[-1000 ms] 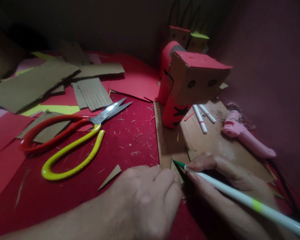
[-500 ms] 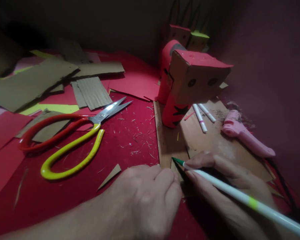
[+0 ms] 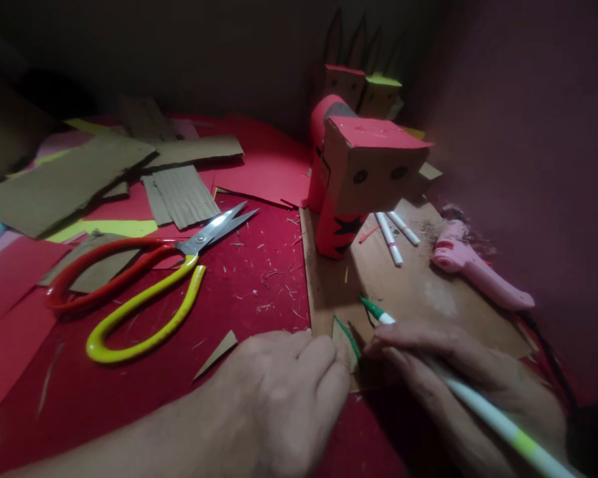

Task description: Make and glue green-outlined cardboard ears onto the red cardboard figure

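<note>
My left hand (image 3: 292,392) is closed, its fingers pressing a small pointed cardboard piece (image 3: 342,337) down on the wooden board (image 3: 323,302). A green line runs along that piece's right edge. In my right hand (image 3: 448,378) is a white felt-tip pen (image 3: 496,411) with a green tip, pinched between thumb and fingers. The tip is just up and right of the cardboard piece, apart from it. Behind the hands stands a box-headed figure (image 3: 379,172) with a red top, drawn eyes and a red tube body.
Scissors (image 3: 199,242) with red and yellow handles lie partly open at left, near cardboard scraps (image 3: 70,176) and red paper (image 3: 264,159). At right lie a pink glue gun (image 3: 483,272) and white pens (image 3: 389,239). More box-headed figures (image 3: 346,86) stand behind.
The pen has lifted off the cardboard piece and moved up and right, uncovering the green line on its edge. My left hand keeps its hold. The whole view has shifted slightly.
</note>
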`<state>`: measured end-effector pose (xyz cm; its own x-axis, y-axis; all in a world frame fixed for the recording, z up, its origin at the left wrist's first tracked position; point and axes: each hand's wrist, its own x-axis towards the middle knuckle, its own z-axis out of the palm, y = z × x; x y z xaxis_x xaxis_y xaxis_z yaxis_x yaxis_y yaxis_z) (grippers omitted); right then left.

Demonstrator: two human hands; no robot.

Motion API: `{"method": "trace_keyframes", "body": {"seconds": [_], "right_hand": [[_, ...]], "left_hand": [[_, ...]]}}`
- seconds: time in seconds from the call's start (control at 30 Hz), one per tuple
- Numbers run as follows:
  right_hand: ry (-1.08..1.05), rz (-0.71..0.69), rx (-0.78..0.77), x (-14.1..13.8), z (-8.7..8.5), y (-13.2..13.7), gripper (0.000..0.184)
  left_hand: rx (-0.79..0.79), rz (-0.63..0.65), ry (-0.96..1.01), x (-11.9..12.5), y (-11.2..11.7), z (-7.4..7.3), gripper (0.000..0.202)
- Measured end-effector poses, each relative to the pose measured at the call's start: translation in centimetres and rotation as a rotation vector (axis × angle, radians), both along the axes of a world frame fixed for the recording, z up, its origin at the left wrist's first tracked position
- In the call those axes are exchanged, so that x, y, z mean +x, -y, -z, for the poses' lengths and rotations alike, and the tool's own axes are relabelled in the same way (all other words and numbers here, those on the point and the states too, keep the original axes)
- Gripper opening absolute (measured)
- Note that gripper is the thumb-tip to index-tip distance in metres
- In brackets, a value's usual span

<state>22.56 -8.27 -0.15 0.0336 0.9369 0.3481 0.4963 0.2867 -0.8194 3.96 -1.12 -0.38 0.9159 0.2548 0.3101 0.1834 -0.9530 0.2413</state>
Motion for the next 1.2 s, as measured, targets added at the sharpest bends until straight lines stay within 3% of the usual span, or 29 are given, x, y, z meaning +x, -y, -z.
{"method": "trace_keyframes", "body": {"seconds": [0.13,0.53,0.8,1.0,1.1,1.2], "right_hand": [[0.075,-0.088,0.075,0.1,-0.1,0.1,0.032],[0.191,-0.032,0.055,-0.1,0.1,0.0,0.021],[-0.048,-0.010,-0.144,0.5,-1.7,-0.6,0.019],[-0.449,0.061,-0.464,-0.1,-2.2,-1.4,0.004],[-0.414,0.083,-0.500,-0.2,-1.7,-1.7,0.008],[-0.285,0.123,-0.441,-0.1,-1.3,-1.7,0.010]], "left_hand": [[0.008,-0.006,-0.008,0.1,0.2,-0.1,0.029],[0.318,0.021,-0.055,-0.1,1.5,-1.2,0.037],[0.537,-0.073,-0.196,0.1,2.9,-0.9,0.036],[0.549,-0.099,-0.186,0.2,3.1,-0.2,0.040],[0.513,-0.070,-0.201,0.2,2.9,-0.2,0.041],[0.479,-0.070,-0.197,0.1,2.7,-0.3,0.040]]}}
